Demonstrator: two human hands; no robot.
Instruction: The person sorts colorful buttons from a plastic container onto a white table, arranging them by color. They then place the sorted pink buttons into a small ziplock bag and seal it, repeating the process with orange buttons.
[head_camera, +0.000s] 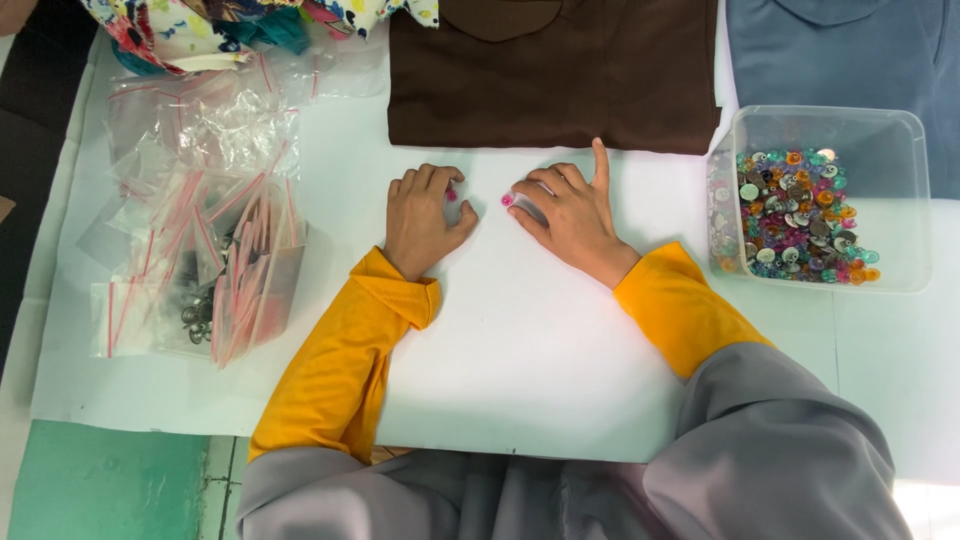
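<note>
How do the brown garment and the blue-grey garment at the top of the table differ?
The brown garment lies just beyond both hands, above the white sheet's middle; the blue-grey garment sits off to the right, behind the clear tub of buttons. The brown one is dark and shows its whole lower edge, while the tub covers part of the paler blue-grey one. Both lie flat and folded, cut off by the picture's top edge.

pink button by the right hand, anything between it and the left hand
Nothing visible does. The pink button sits at the right hand's fingers, and only bare white table lies between it and the left hand, which pinches a second small pink piece.
</note>
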